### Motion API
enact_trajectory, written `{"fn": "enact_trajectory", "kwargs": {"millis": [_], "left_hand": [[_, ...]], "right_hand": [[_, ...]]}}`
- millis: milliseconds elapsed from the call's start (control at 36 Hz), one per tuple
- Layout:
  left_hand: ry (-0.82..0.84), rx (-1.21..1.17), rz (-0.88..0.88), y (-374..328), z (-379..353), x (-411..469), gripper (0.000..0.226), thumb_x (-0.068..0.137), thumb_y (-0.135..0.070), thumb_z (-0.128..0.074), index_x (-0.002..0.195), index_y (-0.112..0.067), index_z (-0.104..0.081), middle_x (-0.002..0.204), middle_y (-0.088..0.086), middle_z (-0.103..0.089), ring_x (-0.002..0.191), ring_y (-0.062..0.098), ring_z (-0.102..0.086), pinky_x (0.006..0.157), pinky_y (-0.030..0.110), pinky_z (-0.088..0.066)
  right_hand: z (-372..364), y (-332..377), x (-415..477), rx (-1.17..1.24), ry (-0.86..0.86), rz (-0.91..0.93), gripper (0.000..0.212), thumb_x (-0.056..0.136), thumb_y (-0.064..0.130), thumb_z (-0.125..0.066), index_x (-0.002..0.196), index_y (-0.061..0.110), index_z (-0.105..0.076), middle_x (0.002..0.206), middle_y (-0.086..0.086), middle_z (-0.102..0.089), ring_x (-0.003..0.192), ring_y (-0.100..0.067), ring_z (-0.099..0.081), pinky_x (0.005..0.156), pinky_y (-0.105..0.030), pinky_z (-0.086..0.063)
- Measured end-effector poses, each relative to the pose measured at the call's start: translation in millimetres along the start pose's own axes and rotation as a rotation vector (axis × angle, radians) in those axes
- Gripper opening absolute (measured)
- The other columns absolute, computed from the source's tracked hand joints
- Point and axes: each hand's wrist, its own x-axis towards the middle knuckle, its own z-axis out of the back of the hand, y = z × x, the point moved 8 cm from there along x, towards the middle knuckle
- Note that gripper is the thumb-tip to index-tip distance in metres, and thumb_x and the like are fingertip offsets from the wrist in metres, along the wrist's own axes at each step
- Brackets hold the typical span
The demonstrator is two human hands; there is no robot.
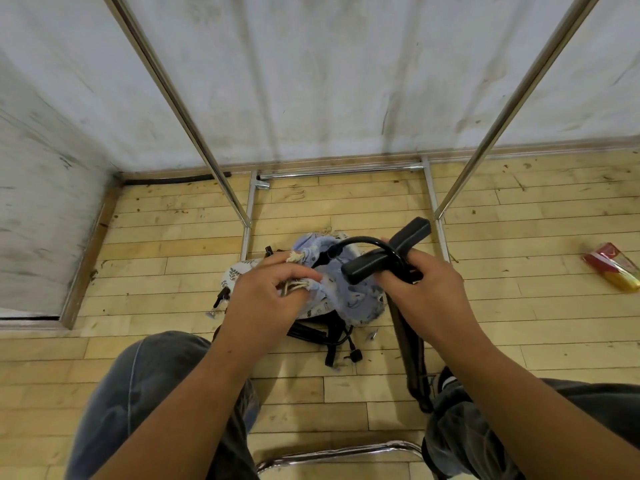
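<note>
Pump (384, 252), one only, black with a T-handle and curved hose (360, 240), is just above the one pale blue bag (349, 299). The right hand (426, 285) has its grip closed round it; the left hand (270, 289) pinches the bag's cords (293, 284).

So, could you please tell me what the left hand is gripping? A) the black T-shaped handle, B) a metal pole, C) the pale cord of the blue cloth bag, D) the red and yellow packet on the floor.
C: the left hand curls its fingers round the pale cord of the blue cloth bag, while the right hand grips the black pump.
</note>
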Motion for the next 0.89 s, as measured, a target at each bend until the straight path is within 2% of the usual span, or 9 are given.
{"fn": "enact_trajectory", "kwargs": {"millis": [83, 194, 361, 444, 500, 556, 639, 750, 889], "left_hand": [[0.013, 0.011, 0.023, 6.3, -3.9, 3.0, 0.025, 0.091, -0.016, -0.07, 0.098, -0.039, -0.079, 0.117, 0.001, -0.067, 0.118, 0.019, -0.061, 0.088, 0.016, -0.045], [-0.014, 0.002, -0.01, 1.2, -3.2, 3.4, 0.033, 0.092, -0.014, -0.07, 0.095, -0.047, -0.073, 0.101, -0.016, -0.063, 0.096, 0.001, -0.061, 0.082, 0.008, -0.042], [-0.053, 0.009, 0.025, 0.7, -0.5, 4.7, 0.037, 0.091, -0.015, -0.07, 0.093, -0.052, -0.069, 0.104, -0.024, -0.061, 0.101, -0.008, -0.059, 0.081, -0.001, -0.037], [-0.067, 0.007, 0.015, 1.9, 0.0, 6.1, 0.034, 0.091, -0.015, -0.07, 0.094, -0.049, -0.071, 0.1, -0.014, -0.063, 0.092, 0.003, -0.061, 0.071, 0.007, -0.04], [-0.081, 0.013, 0.019, 7.2, 0.1, 8.6, 0.031, 0.09, -0.02, -0.068, 0.096, -0.05, -0.071, 0.103, -0.006, -0.063, 0.101, 0.016, -0.062, 0.071, 0.012, -0.039], [-0.097, 0.004, 0.026, 12.7, 0.4, 11.2, 0.033, 0.09, -0.022, -0.068, 0.096, -0.054, -0.069, 0.105, -0.001, -0.064, 0.11, 0.03, -0.062, 0.075, 0.024, -0.044], [-0.122, -0.011, 0.024, 13.5, 1.8, 13.1, 0.041, 0.09, -0.018, -0.07, 0.092, -0.059, -0.066, 0.109, 0.0, -0.068, 0.114, 0.034, -0.062, 0.086, 0.04, -0.053], [-0.125, -0.013, 0.035, 11.4, 1.4, 13.2, 0.039, 0.089, -0.019, -0.071, 0.095, -0.057, -0.067, 0.105, 0.0, -0.068, 0.114, 0.034, -0.061, 0.093, 0.052, -0.054], [-0.114, -0.034, 0.008, 5.7, 1.2, 12.5, 0.036, 0.087, -0.015, -0.075, 0.1, -0.048, -0.071, 0.104, -0.01, -0.069, 0.103, 0.01, -0.064, 0.091, 0.039, -0.056]], "right_hand": [[-5.7, -4.7, 0.6, 0.007, 0.03, -0.025, 0.005, 0.093, 0.037, -0.072, 0.089, 0.041, -0.072, 0.085, 0.005, -0.071, 0.084, -0.012, -0.062, 0.061, -0.02, -0.051], [-14.5, -5.8, 1.5, -0.01, 0.084, -0.015, 0.007, 0.097, 0.041, -0.067, 0.104, 0.043, -0.068, 0.079, 0.019, -0.069, 0.071, -0.007, -0.061, 0.056, -0.018, -0.048], [-21.3, -1.2, 4.8, 0.017, 0.13, -0.002, 0.009, 0.105, 0.032, -0.057, 0.097, 0.037, -0.056, 0.067, 0.032, -0.059, 0.064, 0.008, -0.056, 0.057, -0.006, -0.041], [-24.8, 1.4, 6.6, 0.022, 0.165, 0.001, 0.006, 0.105, 0.032, -0.057, 0.103, 0.038, -0.055, 0.064, 0.028, -0.058, 0.056, 0.004, -0.052, 0.053, -0.009, -0.041], [-26.7, 0.4, 7.5, 0.034, 0.171, -0.012, 0.007, 0.104, 0.033, -0.057, 0.109, 0.038, -0.055, 0.064, 0.022, -0.059, 0.054, 0.0, -0.051, 0.051, -0.014, -0.042], [-29.1, 1.0, 7.9, 0.042, 0.172, -0.015, 0.013, 0.103, 0.037, -0.058, 0.116, 0.036, -0.054, 0.069, 0.016, -0.061, 0.058, -0.004, -0.054, 0.054, -0.019, -0.045], [-34.5, 1.6, 8.2, 0.049, 0.189, -0.027, 0.023, 0.101, 0.042, -0.06, 0.121, 0.034, -0.052, 0.094, 0.009, -0.068, 0.085, -0.008, -0.065, 0.075, -0.027, -0.054], [-40.4, 4.9, 7.8, 0.046, 0.252, -0.02, 0.026, 0.1, 0.044, -0.062, 0.123, 0.036, -0.052, 0.107, 0.015, -0.068, 0.1, 0.003, -0.063, 0.081, -0.019, -0.053], [-52.4, 6.4, 0.8, -0.023, 0.37, -0.019, 0.035, 0.099, 0.045, -0.063, 0.13, 0.038, -0.049, 0.111, 0.022, -0.067, 0.102, 0.009, -0.062, 0.086, -0.022, -0.051]]}}
